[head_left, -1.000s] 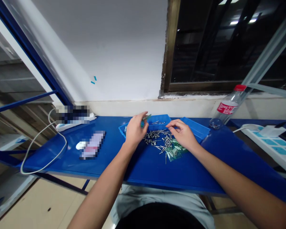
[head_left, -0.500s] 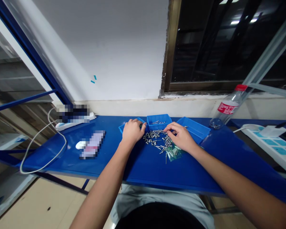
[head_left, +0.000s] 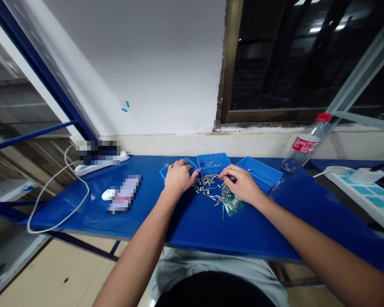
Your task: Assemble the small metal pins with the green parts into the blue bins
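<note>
On the blue table lies a loose pile of small silvery metal fasteners, some short and stubby, some long and thin like screws or rivets. My left hand rests palm down over the left blue bin, covering much of it. Its thumb stands apart from the fingers and points at the pile's left edge. At the pile's upper right, my right hand has thumb and fingertips pinched together; whatever is between them is too small to make out. Below it sits a clear greenish plastic bag with fasteners on or in it.
The middle blue bin contains several thin metal pieces. To the right, a larger blue bin has a small piece at its left edge. A red-capped bottle, power strips, a white cable and a blurred phone-like item surround the work area.
My left thumb has swung out to the right, away from the left bin and towards the pile. My right hand stays almost where it was, still pinching.
</note>
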Action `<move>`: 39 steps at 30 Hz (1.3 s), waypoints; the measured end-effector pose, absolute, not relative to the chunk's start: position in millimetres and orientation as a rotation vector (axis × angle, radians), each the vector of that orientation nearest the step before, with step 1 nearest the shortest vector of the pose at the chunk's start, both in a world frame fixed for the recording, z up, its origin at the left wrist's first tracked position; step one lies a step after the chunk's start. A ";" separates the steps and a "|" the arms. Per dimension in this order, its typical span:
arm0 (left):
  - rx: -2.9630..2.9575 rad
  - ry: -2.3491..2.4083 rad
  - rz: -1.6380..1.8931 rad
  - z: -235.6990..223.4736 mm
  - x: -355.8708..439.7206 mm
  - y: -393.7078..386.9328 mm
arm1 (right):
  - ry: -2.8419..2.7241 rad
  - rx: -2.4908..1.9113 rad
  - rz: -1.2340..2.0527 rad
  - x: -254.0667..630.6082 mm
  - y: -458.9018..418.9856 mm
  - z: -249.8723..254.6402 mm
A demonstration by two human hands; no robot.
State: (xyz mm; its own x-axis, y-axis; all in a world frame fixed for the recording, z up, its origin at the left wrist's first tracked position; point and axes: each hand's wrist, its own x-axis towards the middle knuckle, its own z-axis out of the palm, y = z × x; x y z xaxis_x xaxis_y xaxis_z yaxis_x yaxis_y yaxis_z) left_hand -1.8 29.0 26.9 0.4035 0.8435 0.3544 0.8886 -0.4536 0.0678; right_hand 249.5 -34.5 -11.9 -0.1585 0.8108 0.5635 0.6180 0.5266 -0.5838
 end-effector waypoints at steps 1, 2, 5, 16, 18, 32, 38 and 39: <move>-2.518 -1.568 -0.520 26.5 -1.9 28.9 | -1.892 -1.174 0.248 249.0 -35.6 -10.8; -2.513 -1.577 -0.530 25.9 -1.9 28.9 | -1.922 -1.167 0.223 248.4 -36.9 -9.6; -2.498 -1.591 -0.583 23.5 -1.2 29.2 | -2.053 -1.108 0.170 245.8 -40.6 -7.1; -2.469 -1.570 -0.685 20.1 2.7 29.2 | -2.321 -1.035 0.138 247.6 -31.8 -25.0; -2.440 -1.480 -0.803 20.2 3.9 28.8 | -2.323 -1.039 0.121 248.1 -30.7 -26.2; -3.006 -0.814 -1.168 2.6 41.5 21.0 | -2.213 -1.230 0.003 250.1 -21.9 -27.1; -3.081 -0.929 -1.254 0.4 42.6 21.2 | -1.894 -1.238 0.083 250.0 -26.9 -18.3; -3.109 -0.965 -1.287 0.2 43.1 20.4 | -1.862 -1.235 0.086 249.4 -28.3 -16.0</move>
